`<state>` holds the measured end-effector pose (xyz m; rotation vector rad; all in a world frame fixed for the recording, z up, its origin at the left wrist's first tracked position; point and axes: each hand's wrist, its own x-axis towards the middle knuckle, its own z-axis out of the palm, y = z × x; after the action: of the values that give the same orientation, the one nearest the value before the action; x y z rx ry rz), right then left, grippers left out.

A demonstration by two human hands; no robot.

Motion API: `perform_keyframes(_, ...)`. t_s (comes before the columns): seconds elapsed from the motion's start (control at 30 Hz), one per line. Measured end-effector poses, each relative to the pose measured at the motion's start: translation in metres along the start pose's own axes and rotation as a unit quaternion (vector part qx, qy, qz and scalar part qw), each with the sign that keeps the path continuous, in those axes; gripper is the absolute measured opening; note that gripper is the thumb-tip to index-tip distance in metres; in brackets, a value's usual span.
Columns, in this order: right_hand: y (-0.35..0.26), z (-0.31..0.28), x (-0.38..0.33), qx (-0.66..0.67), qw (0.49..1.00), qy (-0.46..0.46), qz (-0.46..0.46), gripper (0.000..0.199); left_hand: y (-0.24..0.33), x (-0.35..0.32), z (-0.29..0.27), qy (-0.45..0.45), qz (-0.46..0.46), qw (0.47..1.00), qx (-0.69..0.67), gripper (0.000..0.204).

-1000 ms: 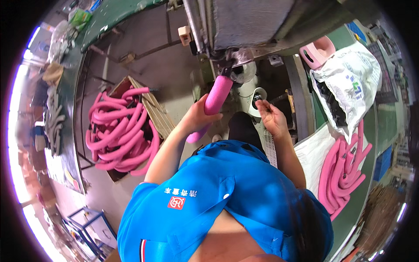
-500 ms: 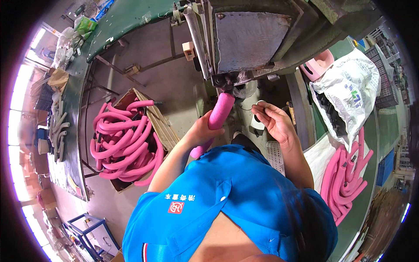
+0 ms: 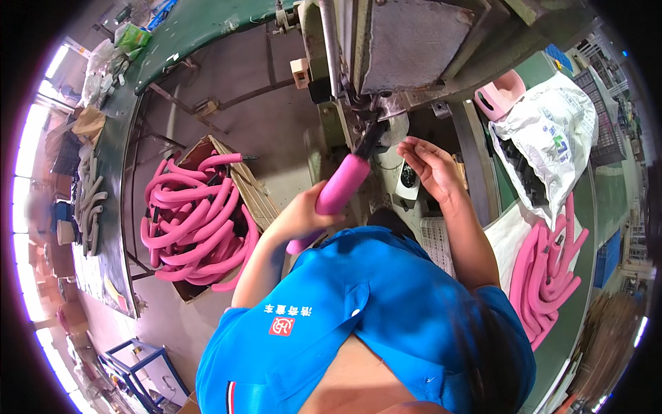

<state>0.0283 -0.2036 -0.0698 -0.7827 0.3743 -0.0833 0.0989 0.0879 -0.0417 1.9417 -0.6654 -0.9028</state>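
Observation:
My left hand (image 3: 303, 212) is wrapped round a pink foam-covered tube (image 3: 342, 185) held on a slant in front of my body. A black end piece (image 3: 373, 140) sticks out of the tube's far end and reaches up to the working head of a machine (image 3: 365, 107). Whether that end touches the machine, I cannot tell. Behind my left hand the lower part of the tube shows again near my shirt. My right hand (image 3: 434, 174) is raised just right of the black end, fingers loosely stretched, with nothing visible in it.
On the left, a cardboard box (image 3: 256, 183) is heaped with pink foam tubes (image 3: 196, 228). More pink tubes (image 3: 538, 283) lie on the green table at right, beside a white sack (image 3: 552, 127) of black parts. A pink plastic piece (image 3: 501, 95) stands behind the sack.
The tube has come down and away from the machine head, so its black end now shows. My left hand has moved slightly left with it. My right hand's fingers have straightened somewhat.

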Motion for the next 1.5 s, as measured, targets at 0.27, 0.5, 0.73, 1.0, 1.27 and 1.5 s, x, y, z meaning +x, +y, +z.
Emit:
perform_keyframes(0.27, -0.003, 0.047, 0.040, -0.153, 0.987, -0.033, 0.023, 0.015, -0.028, -0.065, 0.008, 0.046, -0.059, 0.993, -0.091, 0.056)
perform_keyframes(0.5, 0.004, 0.052, 0.059, -0.195, 0.979, -0.057, 0.026, 0.015, -0.023, -0.075, 0.020, 0.119, -0.113, 0.977, -0.140, 0.056)
perform_keyframes(0.73, 0.009, 0.056, 0.059, -0.151, 0.986, -0.067, 0.034, 0.032, -0.047, -0.089, 0.020, 0.260, -0.051, 0.939, -0.218, 0.050)
perform_keyframes(1.0, 0.018, -0.002, 0.025, -0.057, 0.996, -0.010, 0.066, 0.016, -0.034, -0.130, -0.007, 0.313, -0.043, 0.939, -0.136, 0.037)
perform_keyframes(1.27, 0.036, 0.074, -0.020, -0.433, 0.834, -0.295, -0.171, 0.042, 0.013, -0.101, 0.025, 0.110, 0.048, 0.968, 0.219, 0.029)
perform_keyframes(1.5, 0.048, 0.066, -0.057, -0.479, 0.842, -0.245, -0.041, 0.050, 0.006, -0.089, 0.035, 0.161, 0.077, 0.924, 0.338, 0.023)
